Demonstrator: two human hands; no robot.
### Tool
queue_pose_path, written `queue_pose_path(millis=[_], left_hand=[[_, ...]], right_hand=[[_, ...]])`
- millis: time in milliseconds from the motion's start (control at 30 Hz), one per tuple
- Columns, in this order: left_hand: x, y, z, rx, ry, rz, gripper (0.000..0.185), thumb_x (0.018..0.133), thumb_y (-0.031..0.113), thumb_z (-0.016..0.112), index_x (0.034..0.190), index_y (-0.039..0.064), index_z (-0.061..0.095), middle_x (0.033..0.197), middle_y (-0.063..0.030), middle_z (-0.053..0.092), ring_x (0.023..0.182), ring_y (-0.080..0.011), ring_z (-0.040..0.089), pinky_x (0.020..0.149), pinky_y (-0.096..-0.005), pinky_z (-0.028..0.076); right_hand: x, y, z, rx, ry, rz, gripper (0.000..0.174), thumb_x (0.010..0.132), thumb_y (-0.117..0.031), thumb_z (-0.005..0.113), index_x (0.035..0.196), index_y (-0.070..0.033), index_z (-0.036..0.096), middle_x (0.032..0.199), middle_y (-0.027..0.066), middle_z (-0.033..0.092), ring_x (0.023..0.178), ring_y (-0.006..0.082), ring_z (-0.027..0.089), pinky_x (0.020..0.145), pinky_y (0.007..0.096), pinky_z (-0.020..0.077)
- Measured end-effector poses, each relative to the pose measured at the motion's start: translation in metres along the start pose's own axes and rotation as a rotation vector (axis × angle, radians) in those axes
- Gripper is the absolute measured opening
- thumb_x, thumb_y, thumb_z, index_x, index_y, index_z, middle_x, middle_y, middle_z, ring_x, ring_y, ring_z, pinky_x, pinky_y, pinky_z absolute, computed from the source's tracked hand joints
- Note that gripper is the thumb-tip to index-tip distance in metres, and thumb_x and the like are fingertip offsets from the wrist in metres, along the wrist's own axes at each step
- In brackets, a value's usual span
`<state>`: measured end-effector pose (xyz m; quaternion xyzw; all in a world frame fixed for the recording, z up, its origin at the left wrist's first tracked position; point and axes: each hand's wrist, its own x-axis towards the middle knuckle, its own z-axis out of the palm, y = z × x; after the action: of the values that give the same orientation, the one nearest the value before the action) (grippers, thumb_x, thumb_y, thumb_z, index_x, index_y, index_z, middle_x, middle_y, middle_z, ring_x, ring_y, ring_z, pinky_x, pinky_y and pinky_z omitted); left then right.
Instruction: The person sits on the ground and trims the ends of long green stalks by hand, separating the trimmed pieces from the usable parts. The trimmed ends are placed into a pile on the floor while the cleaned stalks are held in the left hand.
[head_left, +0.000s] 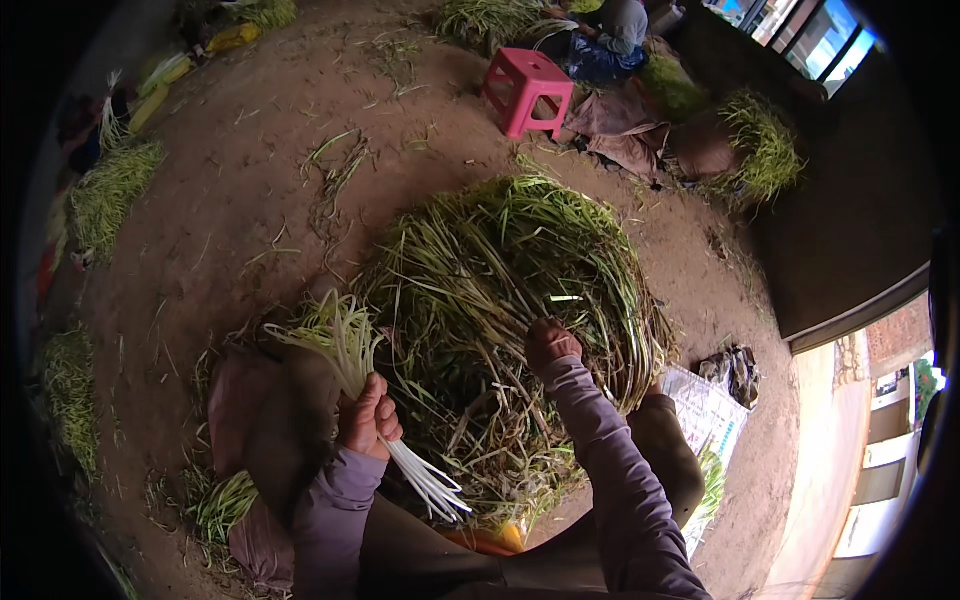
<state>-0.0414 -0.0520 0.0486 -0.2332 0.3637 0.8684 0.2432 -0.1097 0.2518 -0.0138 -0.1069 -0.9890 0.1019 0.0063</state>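
Observation:
My left hand (369, 417) is closed around a bundle of trimmed chive-like stalks (427, 480). Their white ends point down to the right, and the pale yellow-green leaves (341, 337) fold over above my thumb. Between my knees lies a big heap of long green stalks and leaves (465, 247), with dry, brownish strands mixed through it. My right hand (553, 341) is curled in a fist over the heap's middle, where several long stalks run into it; its fingertips are hidden.
A pink plastic stool (529, 90) stands beyond the heap, near a seated person (619, 37) among other greens. Loose greens (225, 506) lie by my left leg. A printed sheet (709, 416) and dark crumpled plastic (731, 375) are at right. More heaps (112, 195) line the left side.

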Motion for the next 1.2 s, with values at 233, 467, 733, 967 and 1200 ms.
queue_pose_path(millis=[233, 467, 733, 967, 1200], left_hand=[[0.002, -0.004, -0.002, 0.037, 0.077, 0.102, 0.029, 0.078, 0.031, 0.066, 0.072, 0.016, 0.042, 0.052, 0.0041, 0.038, 0.036, -0.0074, 0.032, 0.034, -0.0235, 0.026], [-0.001, -0.004, 0.008, 0.036, 0.092, 0.120, 0.024, 0.076, 0.025, 0.068, 0.081, 0.013, 0.048, 0.050, 0.0037, 0.037, 0.034, -0.0074, 0.031, 0.033, -0.0224, 0.025], [-0.004, -0.005, 0.010, 0.022, 0.098, 0.147, 0.023, 0.076, 0.024, 0.068, 0.080, 0.013, 0.048, 0.050, 0.0033, 0.038, 0.034, -0.0073, 0.031, 0.033, -0.0224, 0.024], [-0.002, -0.007, 0.006, 0.017, 0.106, 0.182, 0.025, 0.075, 0.024, 0.069, 0.080, 0.012, 0.047, 0.050, 0.0028, 0.039, 0.033, -0.0076, 0.032, 0.032, -0.0232, 0.025], [-0.002, -0.006, 0.005, 0.006, 0.104, 0.199, 0.024, 0.075, 0.024, 0.069, 0.080, 0.011, 0.050, 0.051, 0.0028, 0.040, 0.033, -0.0076, 0.032, 0.033, -0.0238, 0.026]], right_hand=[[-0.055, -0.003, -0.028, 0.287, -0.232, -0.330, 0.021, 0.076, -0.025, 0.057, 0.082, -0.005, 0.058, 0.077, 0.0147, 0.059, 0.068, 0.0311, 0.059, 0.059, 0.0378, 0.0469], [-0.051, 0.008, -0.081, 0.645, -0.289, -0.654, 0.022, 0.082, -0.020, 0.053, 0.085, 0.001, 0.056, 0.068, 0.0077, 0.056, 0.053, 0.0157, 0.055, 0.046, 0.0269, 0.0441], [-0.084, 0.002, -0.121, 1.240, -0.660, -0.091, 0.023, 0.080, -0.017, 0.058, 0.090, 0.004, 0.056, 0.060, 0.0037, 0.054, 0.043, 0.0083, 0.046, 0.037, 0.0234, 0.0354], [-0.032, -0.052, -0.134, 1.576, -0.500, 0.147, 0.024, 0.075, -0.018, 0.061, 0.088, 0.002, 0.056, 0.054, 0.0001, 0.047, 0.040, 0.0075, 0.038, 0.037, 0.0229, 0.0285], [0.054, -0.119, -0.197, 1.700, -0.468, -0.007, 0.016, 0.079, -0.017, 0.051, 0.075, -0.002, 0.057, 0.051, -0.0017, 0.044, 0.039, 0.0076, 0.035, 0.034, 0.0220, 0.0257]])
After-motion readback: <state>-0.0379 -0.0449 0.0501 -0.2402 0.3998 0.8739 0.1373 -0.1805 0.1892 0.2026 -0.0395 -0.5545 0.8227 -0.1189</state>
